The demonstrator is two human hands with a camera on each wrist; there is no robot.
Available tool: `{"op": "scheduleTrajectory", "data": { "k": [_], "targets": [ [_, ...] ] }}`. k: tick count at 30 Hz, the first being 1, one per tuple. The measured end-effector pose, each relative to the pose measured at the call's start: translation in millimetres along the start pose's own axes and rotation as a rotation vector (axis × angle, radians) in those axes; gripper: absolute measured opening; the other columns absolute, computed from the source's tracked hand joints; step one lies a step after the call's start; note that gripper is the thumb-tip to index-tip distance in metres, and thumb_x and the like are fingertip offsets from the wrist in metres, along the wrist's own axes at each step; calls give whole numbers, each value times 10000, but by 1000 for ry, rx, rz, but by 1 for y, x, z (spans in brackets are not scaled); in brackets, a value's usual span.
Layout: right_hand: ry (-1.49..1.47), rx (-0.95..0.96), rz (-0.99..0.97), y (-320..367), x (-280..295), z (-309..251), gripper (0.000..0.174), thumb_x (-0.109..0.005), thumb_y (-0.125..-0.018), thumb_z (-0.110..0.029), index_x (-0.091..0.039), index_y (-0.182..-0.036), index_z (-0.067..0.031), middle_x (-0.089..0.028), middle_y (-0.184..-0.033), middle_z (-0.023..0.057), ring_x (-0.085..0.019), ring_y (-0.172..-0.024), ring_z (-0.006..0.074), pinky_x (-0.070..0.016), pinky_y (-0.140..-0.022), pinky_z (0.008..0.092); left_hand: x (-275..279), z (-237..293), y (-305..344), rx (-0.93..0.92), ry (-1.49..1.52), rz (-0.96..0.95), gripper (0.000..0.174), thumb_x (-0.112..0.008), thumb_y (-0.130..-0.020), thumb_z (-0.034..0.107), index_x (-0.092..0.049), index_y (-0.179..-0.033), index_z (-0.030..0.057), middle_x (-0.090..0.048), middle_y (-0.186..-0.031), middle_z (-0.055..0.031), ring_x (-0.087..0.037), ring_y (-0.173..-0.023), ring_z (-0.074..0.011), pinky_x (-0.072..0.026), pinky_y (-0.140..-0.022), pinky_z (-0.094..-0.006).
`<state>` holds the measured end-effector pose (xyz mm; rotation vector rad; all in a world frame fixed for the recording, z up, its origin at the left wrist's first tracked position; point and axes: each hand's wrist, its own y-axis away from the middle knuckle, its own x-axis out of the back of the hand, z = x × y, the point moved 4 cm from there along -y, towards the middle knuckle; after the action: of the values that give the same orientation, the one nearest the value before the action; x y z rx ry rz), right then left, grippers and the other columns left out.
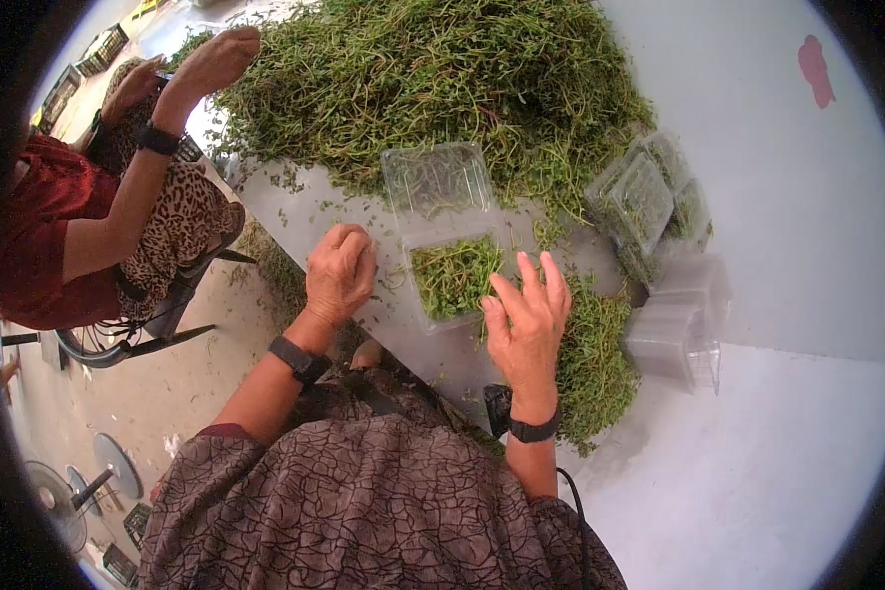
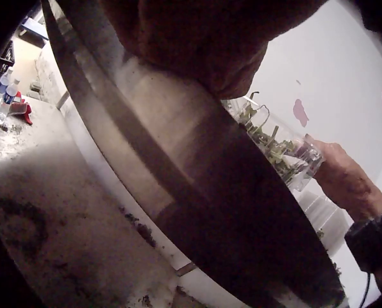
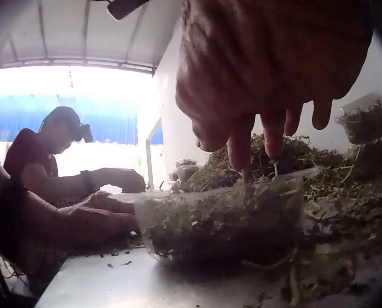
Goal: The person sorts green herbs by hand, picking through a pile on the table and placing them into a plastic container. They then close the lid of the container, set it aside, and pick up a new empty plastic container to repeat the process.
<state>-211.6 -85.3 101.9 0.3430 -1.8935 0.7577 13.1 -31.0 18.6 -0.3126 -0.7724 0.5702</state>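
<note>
A clear plastic clamshell box [image 1: 425, 313] lies on the table with its lid [image 1: 433, 179] folded back, its tray filled with leafy green sprigs [image 1: 454, 277]. My right hand [image 1: 531, 320] is at the tray's right side, fingers spread and fairly straight. In the right wrist view its fingers [image 3: 241, 144] point down, with fingertips at the top of the greens. My left hand [image 1: 342, 270] is just left of the tray with knuckles up and fingers bent under. The left wrist view shows it only as a dark shape [image 2: 197, 38]; its fingertips are hidden, so I cannot tell whether it holds anything.
A large heap of greens [image 1: 433, 79] covers the table's far side, with a smaller pile [image 1: 595, 364] at right. Filled boxes [image 1: 649, 202] are stacked beside empty clear trays [image 1: 674, 324]. Another person [image 1: 98, 226] sits at left. A white wall [image 1: 757, 177] stands on the right.
</note>
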Motion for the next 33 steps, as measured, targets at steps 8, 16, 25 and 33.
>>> {"op": "scheduleTrajectory", "data": {
  "k": [8, 16, 25, 33],
  "targets": [
    [32, -7, -72, 4, -16, 2, 272, -680, -794, -231, -685, -981, -34, -594, -1205, 166, -406, -1249, 380, -276, -1053, 541, 1, 1, 5, 2, 11, -6, 90, -600, -758, -14, -545, -820, 22, -592, -879, -135, -585, -775, -358, -486, -668, -407],
    [-47, -6, -33, -5, -17, 7, 274, -681, -794, -225, -677, -987, -29, -643, -1131, 127, -419, -1248, 370, -277, -1052, 547, 2, 2, 4, 4, 9, 4, 60, -603, -787, 3, -558, -823, 22, -599, -878, -136, -597, -755, -338, -493, -661, -388],
    [-73, -46, -51, -4, -12, 10, 264, -646, -828, -187, -677, -1038, -29, -633, -1177, 118, -415, -1268, 351, -277, -1067, 508, 2, 6, 3, 37, 25, -6, 69, -603, -783, 10, -547, -821, 26, -597, -870, -126, -590, -749, -354, -491, -656, -396],
    [179, -288, 113, 45, 51, 72, 285, -680, -765, -124, -662, -1028, -16, -607, -1198, 135, -425, -1244, 348, -327, -1031, 495, -2, 0, 0, -4, 35, -34, 59, -591, -831, 22, -534, -822, 20, -593, -888, -141, -591, -756, -362, -483, -668, -400]
  ]
}}
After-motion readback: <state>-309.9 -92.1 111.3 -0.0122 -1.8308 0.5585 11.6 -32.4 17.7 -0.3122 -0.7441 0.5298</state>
